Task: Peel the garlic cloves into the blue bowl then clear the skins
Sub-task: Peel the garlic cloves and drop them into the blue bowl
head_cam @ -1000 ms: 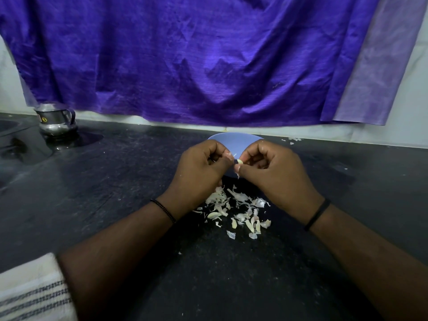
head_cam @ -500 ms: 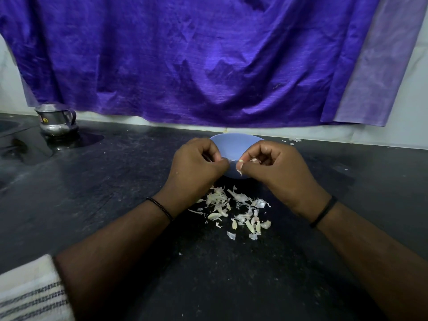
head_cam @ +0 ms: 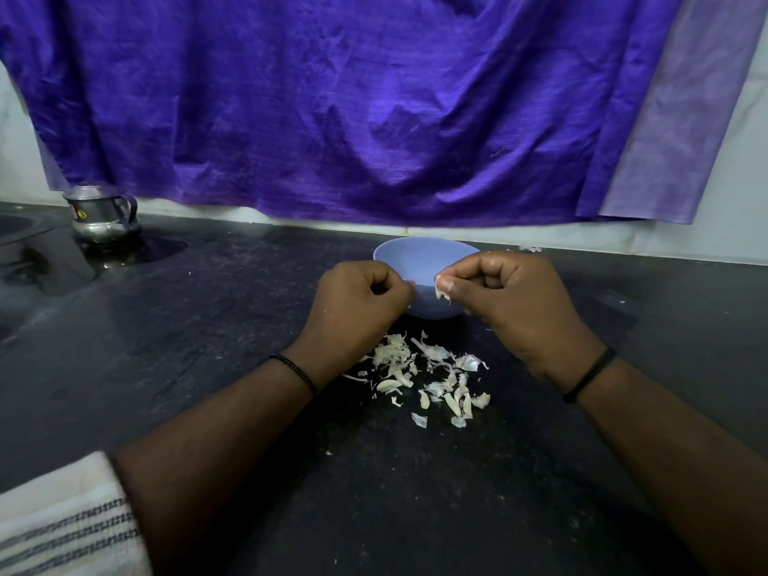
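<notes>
Garlic skins (head_cam: 428, 378) lie in a loose heap on the black counter (head_cam: 166, 367), just before the blue bowl (head_cam: 415, 253). Right hand (head_cam: 515, 301) pinches a pale skin piece (head_cam: 442, 293). Left hand (head_cam: 357, 305) is curled; its hold is hidden. Both hands cover the bowl's near rim. A steel jug (head_cam: 102, 218) stands at the far left edge.

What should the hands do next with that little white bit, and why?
Probably let go of the pale scrap of garlic skin so it falls onto the heap of white peelings on the black counter. The right hand pinches it just in front of the round blue bowl, and skins should stay out of the bowl. What the curled left hand holds is hidden.
</notes>
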Available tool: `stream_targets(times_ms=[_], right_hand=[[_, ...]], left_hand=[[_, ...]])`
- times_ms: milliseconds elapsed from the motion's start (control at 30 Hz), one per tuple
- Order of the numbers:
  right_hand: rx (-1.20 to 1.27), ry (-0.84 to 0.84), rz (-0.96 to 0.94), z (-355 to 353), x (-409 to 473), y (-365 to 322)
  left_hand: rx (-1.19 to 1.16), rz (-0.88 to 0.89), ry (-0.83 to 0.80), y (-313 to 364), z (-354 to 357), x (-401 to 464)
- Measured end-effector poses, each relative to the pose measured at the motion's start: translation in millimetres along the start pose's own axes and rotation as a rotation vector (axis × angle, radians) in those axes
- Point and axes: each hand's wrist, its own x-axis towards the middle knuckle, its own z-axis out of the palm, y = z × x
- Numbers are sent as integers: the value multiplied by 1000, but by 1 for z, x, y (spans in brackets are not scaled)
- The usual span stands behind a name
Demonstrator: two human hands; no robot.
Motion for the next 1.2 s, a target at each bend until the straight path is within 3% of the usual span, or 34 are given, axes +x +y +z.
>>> stream_targets(times_ms=[333,533,933,1200], right_hand=[[128,67,143,-4,0,-14],[19,23,106,-7,-1,-13],[-401,168,34,0,66,-8],[-312,137,-13,-1,45,-22]], left_hand=[[16,-19,-28,-1,0,0],[34,-43,-22,-3,0,2],[146,-28,-46,-8,3,3],[113,-32,-46,-5,0,4]])
